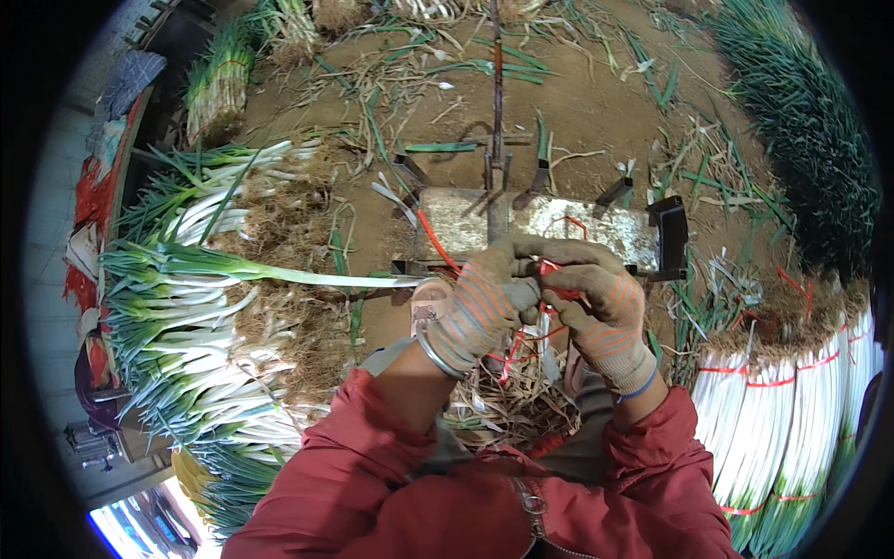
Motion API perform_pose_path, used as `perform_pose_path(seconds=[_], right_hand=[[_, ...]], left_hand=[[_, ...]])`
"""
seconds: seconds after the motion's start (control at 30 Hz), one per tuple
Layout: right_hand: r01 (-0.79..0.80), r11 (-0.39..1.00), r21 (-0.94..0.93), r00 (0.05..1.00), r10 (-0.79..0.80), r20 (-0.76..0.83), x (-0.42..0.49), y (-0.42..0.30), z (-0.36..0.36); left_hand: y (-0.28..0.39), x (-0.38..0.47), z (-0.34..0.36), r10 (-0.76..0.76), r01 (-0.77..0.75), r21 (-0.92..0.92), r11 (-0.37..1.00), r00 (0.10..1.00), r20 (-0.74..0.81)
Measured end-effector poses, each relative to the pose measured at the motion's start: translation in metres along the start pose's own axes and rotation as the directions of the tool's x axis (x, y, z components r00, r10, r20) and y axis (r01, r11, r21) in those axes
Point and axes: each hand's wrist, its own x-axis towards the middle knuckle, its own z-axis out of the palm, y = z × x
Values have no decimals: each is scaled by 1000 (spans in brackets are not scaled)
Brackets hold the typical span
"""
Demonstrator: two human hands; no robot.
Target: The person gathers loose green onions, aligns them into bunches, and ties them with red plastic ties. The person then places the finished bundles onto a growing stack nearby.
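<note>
In front of my chest both gloved hands are close together. My left hand [482, 307] has its fingers curled at a bunched red plastic strip [555, 276], and my right hand [597, 307] pinches the same strip from the other side. Loose red strands [513, 356] dangle below the fingers. Beneath the hands stands a metal frame with a worn flat plate [594, 227] and short upright prongs. A single long green onion [335, 279] lies across the heap at left, its white end near my left wrist. The fingers partly hide the strip.
A large heap of loose green onions [209, 349] with brown roots lies at left. Bundles tied with red bands [761, 412] stand at right, beside a dark green pile [803, 133]. Dry leaf scraps [517, 405] litter the soil. A rusty rod [497, 91] rises from the frame.
</note>
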Motion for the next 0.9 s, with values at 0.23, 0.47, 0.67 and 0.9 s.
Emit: perform_pose_path(seconds=[0.23,0.47,0.67,0.9], right_hand=[[3,999,-34,999,-5,-46,3,-5,5],[-77,990,120,997,80,-20,1,7,7],[-108,946,306,994,111,7,1,-4,16],[-227,933,280,972,235,5,4,1,8]], left_hand=[[-7,4,-4,-56,53,-39,998,994,-92],[13,-2,-10,-69,56,-194,979,996,-57],[-9,3,-20,-40,39,32,999,999,11],[16,-3,-8,-41,37,-56,998,997,-70]])
